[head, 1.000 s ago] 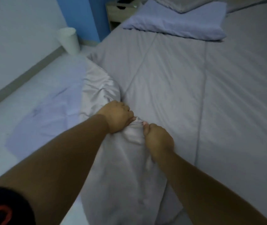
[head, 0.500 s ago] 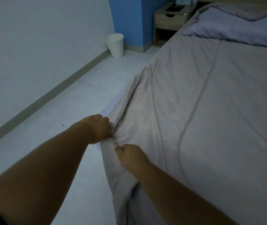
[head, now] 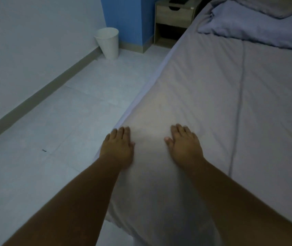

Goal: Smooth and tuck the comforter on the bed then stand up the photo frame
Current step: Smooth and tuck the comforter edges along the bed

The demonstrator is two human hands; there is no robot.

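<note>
The grey comforter point(head: 212, 96) lies spread over the bed, nearly flat, with faint creases and a stitched seam running up its middle. My left hand point(head: 118, 148) rests palm down on its left edge, fingers extended. My right hand point(head: 184, 142) lies flat on the comforter a short way to the right, fingers apart. Neither hand grips any cloth. A lilac pillow point(head: 248, 27) sits at the head of the bed. No photo frame can be made out; dark items on the nightstand top are unclear.
A wooden nightstand point(head: 173, 20) stands by the head of the bed against a blue wall. A white waste bin point(head: 108, 42) leans near the wall corner. Pale tiled floor point(head: 61, 130) runs along the bed's left side beside a white wall.
Both hands let go of the bunched comforter edge and now lie flat on it. The hanging fold is gone and the edge lies straight along the bed side.
</note>
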